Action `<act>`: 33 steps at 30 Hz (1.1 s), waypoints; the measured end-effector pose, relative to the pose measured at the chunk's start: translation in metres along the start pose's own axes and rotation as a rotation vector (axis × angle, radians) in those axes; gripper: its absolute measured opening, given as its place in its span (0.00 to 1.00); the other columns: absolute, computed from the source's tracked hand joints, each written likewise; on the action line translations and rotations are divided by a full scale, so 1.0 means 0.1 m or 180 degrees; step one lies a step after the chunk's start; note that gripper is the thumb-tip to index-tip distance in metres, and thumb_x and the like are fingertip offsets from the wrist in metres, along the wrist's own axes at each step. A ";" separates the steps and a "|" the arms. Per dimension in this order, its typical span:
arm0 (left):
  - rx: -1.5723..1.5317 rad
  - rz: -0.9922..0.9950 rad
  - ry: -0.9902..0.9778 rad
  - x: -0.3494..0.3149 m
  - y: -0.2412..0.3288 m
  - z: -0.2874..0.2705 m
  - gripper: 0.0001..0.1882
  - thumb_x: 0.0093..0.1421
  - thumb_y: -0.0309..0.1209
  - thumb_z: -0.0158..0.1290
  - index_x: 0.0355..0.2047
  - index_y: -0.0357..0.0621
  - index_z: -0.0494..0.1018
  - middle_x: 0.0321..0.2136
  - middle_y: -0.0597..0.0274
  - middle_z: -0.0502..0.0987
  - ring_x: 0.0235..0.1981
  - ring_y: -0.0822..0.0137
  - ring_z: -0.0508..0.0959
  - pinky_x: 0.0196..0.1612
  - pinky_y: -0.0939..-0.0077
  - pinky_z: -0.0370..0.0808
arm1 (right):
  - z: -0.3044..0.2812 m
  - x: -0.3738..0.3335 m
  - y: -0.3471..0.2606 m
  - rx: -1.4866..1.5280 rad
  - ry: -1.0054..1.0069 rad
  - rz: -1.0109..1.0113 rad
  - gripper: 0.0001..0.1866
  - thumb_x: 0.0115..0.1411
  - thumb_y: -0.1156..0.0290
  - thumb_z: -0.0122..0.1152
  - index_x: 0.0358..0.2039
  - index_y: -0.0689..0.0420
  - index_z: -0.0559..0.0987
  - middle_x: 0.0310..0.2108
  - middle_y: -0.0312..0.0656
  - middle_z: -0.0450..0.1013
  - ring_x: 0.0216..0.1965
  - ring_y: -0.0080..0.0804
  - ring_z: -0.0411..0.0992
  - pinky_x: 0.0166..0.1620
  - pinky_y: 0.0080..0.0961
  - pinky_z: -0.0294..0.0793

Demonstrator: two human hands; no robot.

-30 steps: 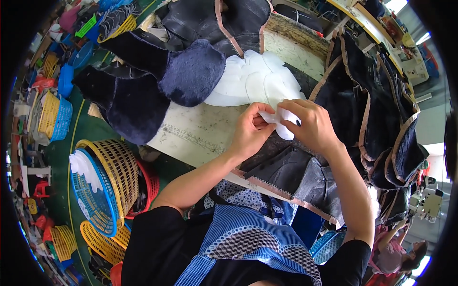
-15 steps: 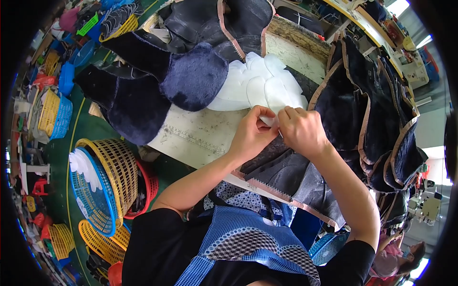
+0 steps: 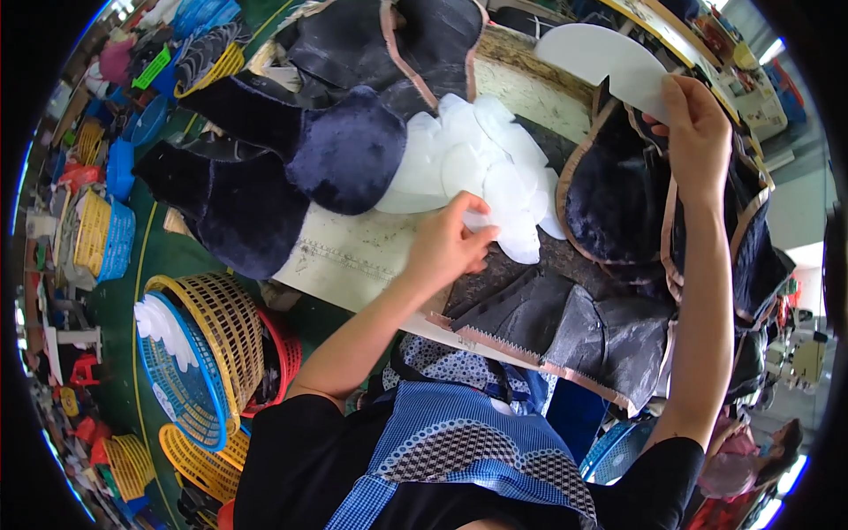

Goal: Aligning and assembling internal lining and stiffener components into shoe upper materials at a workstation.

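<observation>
My right hand (image 3: 698, 132) is raised at the upper right, its thumb and fingers closed on the edge of a white oval insole-shaped sheet (image 3: 601, 60). The sheet hangs over black fleece-lined pieces (image 3: 618, 194) with tan zigzag-stitched edging. Beside the heap of white oval sheets (image 3: 477, 159), my left hand (image 3: 450, 243) has its thumb and forefinger apart, at the edge of the heap. Dark blue fuzzy boot-like pieces (image 3: 349, 150) lie left of the heap. Near the table's front edge is a black piece (image 3: 565, 318) with a tan stitched border.
The worktable (image 3: 353, 261) has a ruler marking along its front. More black pieces (image 3: 344, 53) lie at its far side. On the green floor at left stand a yellow basket (image 3: 225, 327), a blue basket (image 3: 181, 380) with white pieces inside, and a red basket (image 3: 283, 353). Another person (image 3: 742, 459) is at lower right.
My right hand has moved from the heap up to the right, carrying a white oval sheet. My left hand has parted from it and shifted slightly left.
</observation>
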State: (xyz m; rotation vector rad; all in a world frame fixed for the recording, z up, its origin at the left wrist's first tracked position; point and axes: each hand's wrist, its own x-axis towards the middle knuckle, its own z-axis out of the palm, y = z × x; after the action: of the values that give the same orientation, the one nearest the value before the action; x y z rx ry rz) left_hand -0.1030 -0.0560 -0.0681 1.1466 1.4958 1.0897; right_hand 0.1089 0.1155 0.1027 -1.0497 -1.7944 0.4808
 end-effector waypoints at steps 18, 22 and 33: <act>-0.0478 -0.0187 -0.2640 -0.59 0.47 0.11 0.16 0.75 0.38 0.48 0.36 0.36 0.74 0.26 0.57 0.82 0.23 0.72 0.82 0.25 0.82 0.78 | -0.97 -2.59 -0.22 0.1082 -0.1757 0.2640 0.16 0.74 0.62 0.53 0.34 0.62 0.77 0.26 0.38 0.72 0.28 0.21 0.76 0.29 0.21 0.78; 0.0505 -0.0499 -0.2117 -0.30 0.33 0.34 0.16 0.72 0.39 0.55 0.33 0.37 0.74 0.23 0.65 0.78 0.21 0.78 0.78 0.24 0.82 0.76 | -0.80 -2.53 0.30 0.0044 -0.2055 0.2398 0.17 0.74 0.62 0.54 0.33 0.63 0.77 0.22 0.37 0.69 0.25 0.20 0.67 0.32 0.20 0.74; 0.0631 -0.0571 -0.2231 -0.23 0.21 0.31 0.16 0.70 0.36 0.58 0.30 0.36 0.76 0.21 0.67 0.78 0.20 0.80 0.76 0.23 0.82 0.76 | -0.80 -2.52 0.36 0.0177 -0.2178 0.2455 0.17 0.70 0.64 0.59 0.32 0.65 0.82 0.23 0.40 0.74 0.25 0.22 0.69 0.31 0.24 0.69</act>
State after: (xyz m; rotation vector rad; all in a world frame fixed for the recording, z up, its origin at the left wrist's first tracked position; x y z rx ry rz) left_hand -0.0660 -0.0718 -0.0501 1.3205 1.1238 0.3506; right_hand 0.2361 -0.0820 -0.0227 -1.6644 -1.8561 1.4926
